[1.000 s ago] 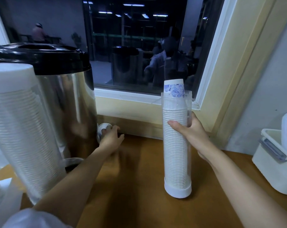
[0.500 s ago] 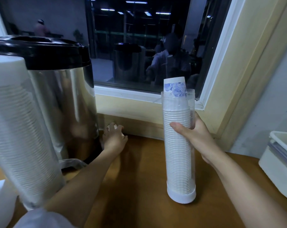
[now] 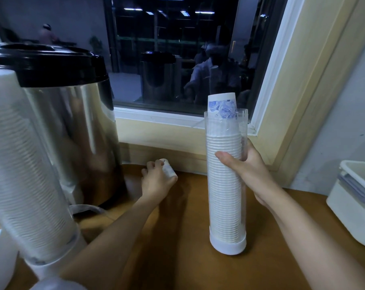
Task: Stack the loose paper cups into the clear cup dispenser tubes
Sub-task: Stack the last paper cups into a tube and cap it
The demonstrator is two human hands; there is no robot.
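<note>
Wooden tabletop (image 3: 177,237) by dark window (image 3: 177,59), our left hand (image 3: 157,185) out at its back edge, fingers (image 3: 150,164) curled round a loose paper cup (image 3: 168,170), our right hand (image 3: 247,171) gripping the upright, near-full dispenser tube (image 3: 224,206), bare tabletop btw them.

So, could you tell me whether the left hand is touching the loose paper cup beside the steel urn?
Touching. The head view shows the left hand gripping the loose paper cup between curled fingers and thumb, with no gap visible.

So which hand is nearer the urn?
Left. The left hand, gripping a loose cup, is just right of the urn's base; the right hand holds the tube farther right.
</note>
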